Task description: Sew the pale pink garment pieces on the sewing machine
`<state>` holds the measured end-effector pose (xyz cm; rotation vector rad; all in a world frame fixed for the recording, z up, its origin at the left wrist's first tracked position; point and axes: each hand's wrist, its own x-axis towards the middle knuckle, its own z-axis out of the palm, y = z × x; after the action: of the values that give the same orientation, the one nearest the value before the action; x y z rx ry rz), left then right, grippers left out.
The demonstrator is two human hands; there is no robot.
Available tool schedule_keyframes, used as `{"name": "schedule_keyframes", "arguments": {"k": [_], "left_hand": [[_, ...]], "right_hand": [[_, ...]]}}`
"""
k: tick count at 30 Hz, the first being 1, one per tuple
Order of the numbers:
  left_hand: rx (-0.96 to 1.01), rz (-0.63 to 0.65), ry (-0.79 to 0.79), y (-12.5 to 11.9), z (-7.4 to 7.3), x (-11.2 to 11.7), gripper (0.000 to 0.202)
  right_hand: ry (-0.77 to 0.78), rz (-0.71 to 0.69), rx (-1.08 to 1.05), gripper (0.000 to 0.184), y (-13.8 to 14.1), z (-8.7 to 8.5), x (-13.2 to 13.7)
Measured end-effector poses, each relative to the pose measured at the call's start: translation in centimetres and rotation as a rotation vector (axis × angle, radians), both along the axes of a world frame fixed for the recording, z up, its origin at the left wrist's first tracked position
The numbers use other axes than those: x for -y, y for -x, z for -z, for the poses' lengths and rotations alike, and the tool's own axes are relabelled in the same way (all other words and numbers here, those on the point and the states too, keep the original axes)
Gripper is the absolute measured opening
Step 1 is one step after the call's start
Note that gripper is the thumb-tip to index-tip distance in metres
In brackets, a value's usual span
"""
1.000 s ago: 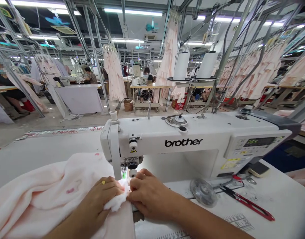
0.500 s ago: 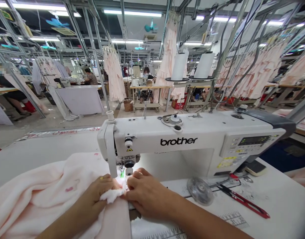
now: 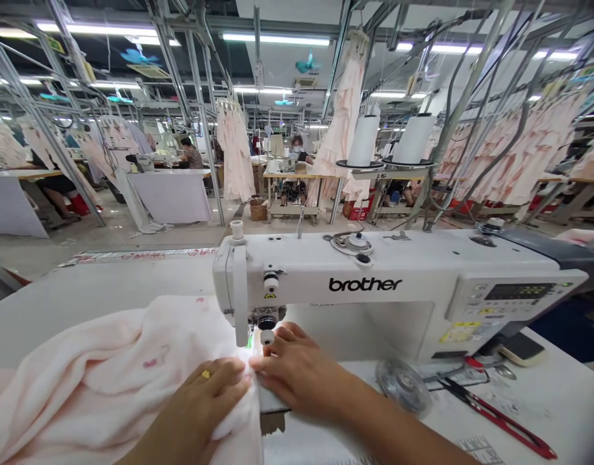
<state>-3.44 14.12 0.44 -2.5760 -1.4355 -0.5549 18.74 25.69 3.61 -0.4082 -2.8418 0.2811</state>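
Note:
A pale pink fleece garment (image 3: 108,368) lies heaped on the white table, its edge running under the needle of a white Brother sewing machine (image 3: 374,284). My left hand (image 3: 204,403) lies on the fabric just left of the needle, fingers curled and pressing a fold of it. My right hand (image 3: 297,371) rests on the same fabric edge directly in front of the presser foot (image 3: 266,336), fingers bent and pinching the cloth. The two hands' fingertips almost touch.
Red-handled thread snips (image 3: 495,413) and a clear bobbin disc (image 3: 402,386) lie on the table at the right. Two white thread cones (image 3: 389,139) stand behind the machine. Other workers sit at distant tables among hanging pink garments (image 3: 236,152).
The view has shifted, so the machine sits further right. My left hand has flattened more over the fabric fold, and both hands stay at the needle.

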Motion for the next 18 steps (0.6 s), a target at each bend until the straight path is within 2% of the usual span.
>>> {"name": "schedule_keyframes", "arguments": {"k": [2,4,10,14,18], "left_hand": [[-0.021,-0.013,-0.003,0.3,0.5,-0.3,0.072],[-0.052,-0.021,0.029,0.5,0.3,-0.9,0.073],[-0.116,-0.041,0.197,0.6,-1.6,-2.8,0.066],[-0.078,-0.057,0.151,1.1,-0.9,-3.4,0.066],[-0.115,-0.094,0.129,1.5,0.0,-3.8,0.067]], "right_hand": [[0.02,0.026,0.005,0.014,0.1,-0.1,0.3],[0.046,0.06,0.004,0.015,0.2,0.0,0.5],[0.068,0.115,-0.007,0.026,0.4,0.3,0.6],[0.086,0.151,-0.003,0.025,0.5,0.3,0.7],[0.094,0.184,-0.024,0.032,0.4,0.7,0.7]]}}
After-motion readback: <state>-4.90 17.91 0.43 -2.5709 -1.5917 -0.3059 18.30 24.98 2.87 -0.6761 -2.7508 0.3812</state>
